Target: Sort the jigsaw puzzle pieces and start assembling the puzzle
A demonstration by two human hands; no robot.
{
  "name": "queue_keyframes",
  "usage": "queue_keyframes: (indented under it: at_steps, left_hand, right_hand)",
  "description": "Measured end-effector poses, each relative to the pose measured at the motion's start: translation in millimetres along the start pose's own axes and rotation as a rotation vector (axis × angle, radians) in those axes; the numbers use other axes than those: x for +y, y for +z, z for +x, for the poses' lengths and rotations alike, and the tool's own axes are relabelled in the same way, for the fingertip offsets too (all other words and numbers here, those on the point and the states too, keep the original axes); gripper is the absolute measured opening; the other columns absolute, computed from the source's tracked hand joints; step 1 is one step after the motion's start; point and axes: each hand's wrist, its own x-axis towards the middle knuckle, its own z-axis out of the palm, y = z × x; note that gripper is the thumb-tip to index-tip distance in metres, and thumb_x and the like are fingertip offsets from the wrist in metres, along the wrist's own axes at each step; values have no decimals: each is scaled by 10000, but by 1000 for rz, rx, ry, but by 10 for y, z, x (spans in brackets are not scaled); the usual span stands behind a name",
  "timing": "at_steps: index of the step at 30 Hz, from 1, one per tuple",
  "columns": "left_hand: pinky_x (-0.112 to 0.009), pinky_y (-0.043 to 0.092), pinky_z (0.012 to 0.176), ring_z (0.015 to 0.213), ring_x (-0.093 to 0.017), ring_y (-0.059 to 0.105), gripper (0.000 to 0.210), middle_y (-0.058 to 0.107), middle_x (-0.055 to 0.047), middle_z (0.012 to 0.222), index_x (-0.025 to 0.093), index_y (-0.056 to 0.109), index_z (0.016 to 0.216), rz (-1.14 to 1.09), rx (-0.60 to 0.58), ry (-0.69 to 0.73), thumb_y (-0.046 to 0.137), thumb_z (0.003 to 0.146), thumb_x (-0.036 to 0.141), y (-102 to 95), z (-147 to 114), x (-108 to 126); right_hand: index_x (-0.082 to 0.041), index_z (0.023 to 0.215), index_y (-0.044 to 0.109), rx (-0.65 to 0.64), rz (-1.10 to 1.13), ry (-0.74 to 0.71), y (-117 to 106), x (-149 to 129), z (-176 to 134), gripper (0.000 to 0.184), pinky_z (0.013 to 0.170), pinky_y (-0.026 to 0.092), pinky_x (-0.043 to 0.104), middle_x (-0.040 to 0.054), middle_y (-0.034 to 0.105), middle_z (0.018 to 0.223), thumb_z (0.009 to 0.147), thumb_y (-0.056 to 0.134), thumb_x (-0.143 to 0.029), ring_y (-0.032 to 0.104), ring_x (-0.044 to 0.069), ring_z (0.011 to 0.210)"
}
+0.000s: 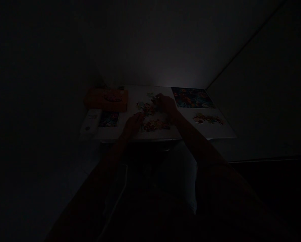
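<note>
The view is very dark, so details are faint. Loose jigsaw puzzle pieces (156,125) lie in a heap on the white table (183,129), with more pieces (147,108) spread just behind. My left hand (134,123) rests at the left edge of the heap, its fingertips by the nearest pieces; whether it grips one is lost in shadow. Reaching farther, my right hand (166,105) is over the back pieces, fingers bent down and drawn together. What lies between those fingertips I cannot make out. A few greenish pieces (150,94) lie just beyond it.
An orange box (107,100) stands at the back left. In front of it are a white card or packet (91,119) and a small dark floral picture (109,119). A larger floral sheet (192,98) lies back right, with another pile of pieces (208,119) before it. A wall (150,50) rises behind.
</note>
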Motion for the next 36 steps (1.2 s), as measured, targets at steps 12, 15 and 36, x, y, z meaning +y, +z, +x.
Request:
queue_keyframes:
  at_steps: [12, 15, 36]
  left_hand:
    - [-380, 573, 929, 1060, -257, 788, 483, 825, -134, 1170, 150, 679, 1446, -221, 99, -66, 736, 1112, 494, 5, 22, 12]
    - [-367, 599, 957, 1110, -243, 796, 651, 811, -164, 1326, 154, 590, 1578, -386, 142, -71, 810, 1072, 501, 32, 65, -39]
    - [-346, 556, 779, 897, -219, 685, 324, 743, -103, 1010, 185, 685, 1070, -314, 255, -212, 741, 1039, 503, -182, 48, 75]
  right_hand:
    - [-307, 1241, 707, 83, 954, 89, 104, 12, -265, 673, 781, 667, 391, 27, 826, 1000, 887, 785, -874, 752, 238, 884]
    - [-313, 1229, 717, -43, 1057, 9, 141, -293, -451, 657, 799, 683, 391, 36, 845, 1057, 866, 825, -850, 754, 231, 911]
    - [-316, 978, 735, 170, 1072, 109, -601, -98, -877, 531, 738, 575, 367, 13, 741, 917, 878, 849, -825, 640, 201, 805]
